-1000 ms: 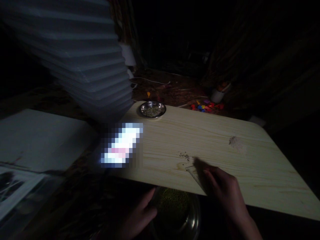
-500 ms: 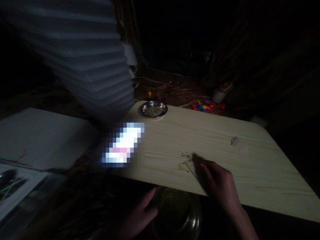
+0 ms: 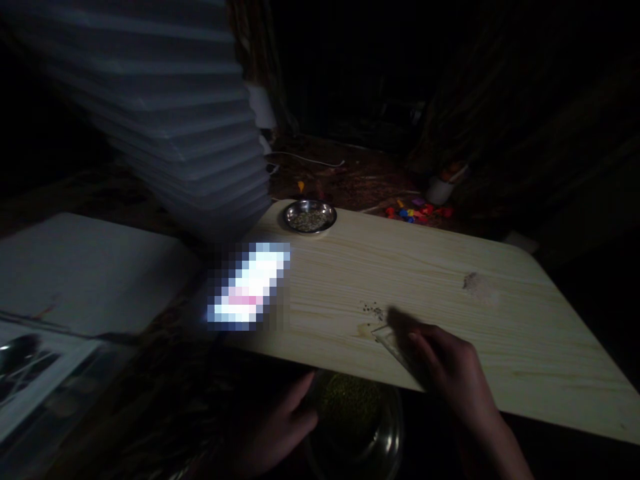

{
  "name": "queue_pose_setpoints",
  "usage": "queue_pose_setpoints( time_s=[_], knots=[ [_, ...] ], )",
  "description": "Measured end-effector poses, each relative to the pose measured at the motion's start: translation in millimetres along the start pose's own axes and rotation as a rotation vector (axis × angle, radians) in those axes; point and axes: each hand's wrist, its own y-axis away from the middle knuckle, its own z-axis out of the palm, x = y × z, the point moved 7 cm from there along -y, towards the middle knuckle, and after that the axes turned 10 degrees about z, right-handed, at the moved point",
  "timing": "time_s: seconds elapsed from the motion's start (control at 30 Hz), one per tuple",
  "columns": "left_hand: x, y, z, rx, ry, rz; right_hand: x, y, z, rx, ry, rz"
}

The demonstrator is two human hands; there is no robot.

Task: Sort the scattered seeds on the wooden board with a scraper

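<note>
At the table's near edge, my right hand point(image 3: 453, 363) has its fingers closed on a thin, flat, see-through piece point(image 3: 393, 343), its far edge down at the tabletop. Just beyond that edge lie small dark bits point(image 3: 373, 310). Below the table edge is a shiny metal bowl point(image 3: 395, 437) with small greenish grains point(image 3: 350, 403) inside. My left hand point(image 3: 283, 427) grips the bowl's left rim, thumb and forefinger showing; the other fingers are lost in the dark.
On the wooden table point(image 3: 420, 260), a small steel dish point(image 3: 310, 217) of pale grains stands at the far left. A pale patch with dark specks point(image 3: 477, 287) lies to the right. A bright pixelated shape point(image 3: 250, 283) covers the left edge. Colourful pieces point(image 3: 420, 212) lie on the floor beyond.
My right hand has drawn slightly right and toward me with the flat piece, away from the dark bits. My left hand stays at the bowl.
</note>
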Motion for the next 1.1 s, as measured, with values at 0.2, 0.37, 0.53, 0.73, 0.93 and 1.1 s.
queue_pose_setpoints(
  time_s=[0.2, 0.37, 0.53, 0.73, 0.93, 1.1],
  knots=[
    [0, 1, -3.3, 0.008, -0.041, -0.014, -1, -2, 2, -0.030, 0.021, 0.001],
    [-3, 0, 2.7, -0.038, 0.014, -0.043, 8, -4, -5, 0.025, 0.076, 0.016],
    [10, -1, -6.6, 0.010, -0.080, 0.026, 6, -7, -5, 0.043, 0.079, 0.012],
    [16, -2, -10.9, -0.049, -0.019, -0.077, -12, -13, 9, 0.025, 0.036, -0.027],
    [2, 0, -9.1, 0.007, 0.215, -0.091, -31, 6, 29, -0.123, 0.013, -0.063],
    [16, 2, -21.8, 0.035, 0.300, -0.117, -17, 24, 21, -0.123, -0.022, -0.027]
  ],
)
